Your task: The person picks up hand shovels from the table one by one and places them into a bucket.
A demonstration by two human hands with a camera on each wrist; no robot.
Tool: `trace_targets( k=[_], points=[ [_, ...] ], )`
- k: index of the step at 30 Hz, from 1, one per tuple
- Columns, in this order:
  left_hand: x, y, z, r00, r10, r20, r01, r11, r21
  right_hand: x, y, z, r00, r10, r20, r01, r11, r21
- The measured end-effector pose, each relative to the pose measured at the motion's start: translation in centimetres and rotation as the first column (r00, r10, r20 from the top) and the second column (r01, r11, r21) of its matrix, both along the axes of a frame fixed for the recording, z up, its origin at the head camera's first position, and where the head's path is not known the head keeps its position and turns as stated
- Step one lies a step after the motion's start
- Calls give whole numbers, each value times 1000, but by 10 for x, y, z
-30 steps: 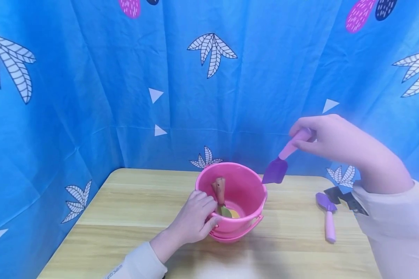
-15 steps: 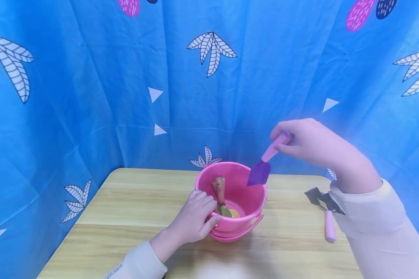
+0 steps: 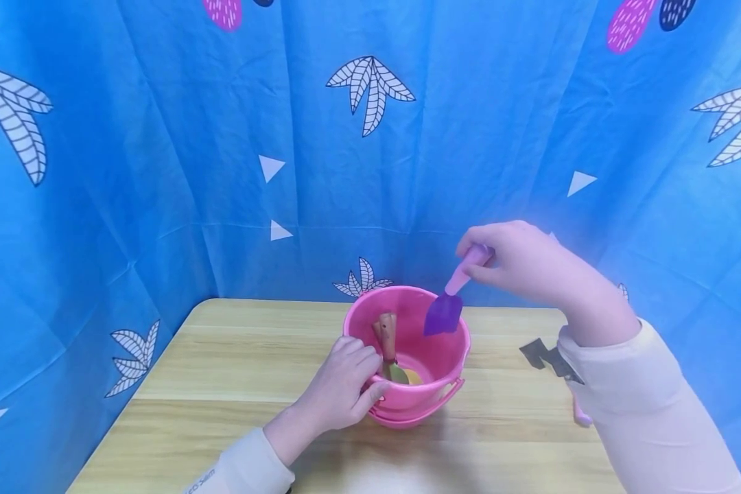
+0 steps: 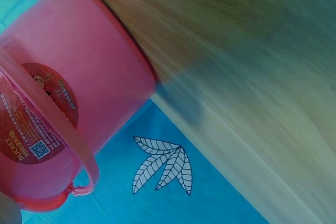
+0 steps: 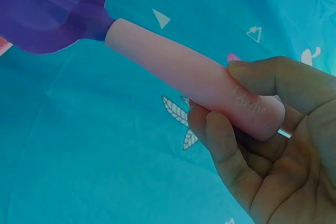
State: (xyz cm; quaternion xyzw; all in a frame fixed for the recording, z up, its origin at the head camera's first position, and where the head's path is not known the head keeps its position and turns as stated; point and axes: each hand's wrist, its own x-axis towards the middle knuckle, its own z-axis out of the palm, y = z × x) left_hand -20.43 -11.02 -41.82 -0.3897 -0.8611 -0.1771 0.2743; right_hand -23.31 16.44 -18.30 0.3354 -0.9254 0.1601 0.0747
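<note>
A pink bucket (image 3: 401, 309) stands on the table, slightly tilted, its handle hanging at the front. My left hand (image 3: 339, 381) grips its near-left rim. In the left wrist view the bucket's wall (image 4: 100, 45) and round label (image 4: 34, 114) show. From the upper right, my right hand (image 3: 519, 264) holds a toy shovel (image 3: 443, 315) by its pink handle, purple blade pointing down over the bucket's opening. The right wrist view shows thumb and fingers around the end of that handle (image 5: 173, 72). Inside the bucket lie brown handles (image 3: 387, 336), a green blade (image 3: 398, 374) and something yellow (image 3: 414, 377).
Right of the bucket, a dark grey flat-bladed object (image 3: 534, 353) lies partly under the right sleeve. Beside it, the end of another pink handle (image 3: 582, 415) shows; the sleeve hides the rest. A blue patterned curtain (image 3: 222, 137) surrounds the wooden table (image 3: 241, 350).
My right hand has moved left and a little down, bringing the shovel's blade from beside the bucket to over its opening. The left hand and bucket stay put.
</note>
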Motion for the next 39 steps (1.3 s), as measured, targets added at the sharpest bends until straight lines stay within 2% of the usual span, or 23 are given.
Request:
trace_targets(
  k=[6, 10, 17, 24, 28, 39],
  points=[
    [0, -1, -1, 1000, -8, -4, 8, 1000, 20, -6, -10, -15, 1000, 16, 17, -16, 1000, 6],
    [0, -2, -1, 1000, -12, -5, 12, 1000, 24, -11, -16, -29, 995, 41, 86, -41, 999, 6],
    [-2, -2, -2, 1000, -17, -17, 17, 1000, 23, -19, -23, -49, 993, 24, 114, -26, 999, 22],
    [-2, -2, -2, 1000, -25, -13, 26, 999, 41, -29, -27, -66, 970, 28, 242, -33, 999, 16],
    [-2, -2, -2, 1000, -28, -11, 28, 999, 45, -33, -29, -74, 959, 24, 281, -30, 999, 18],
    [-1, -2, 1, 999, -28, -19, 28, 999, 33, -44, -31, -93, 961, 4, 278, -16, 999, 41]
  ],
)
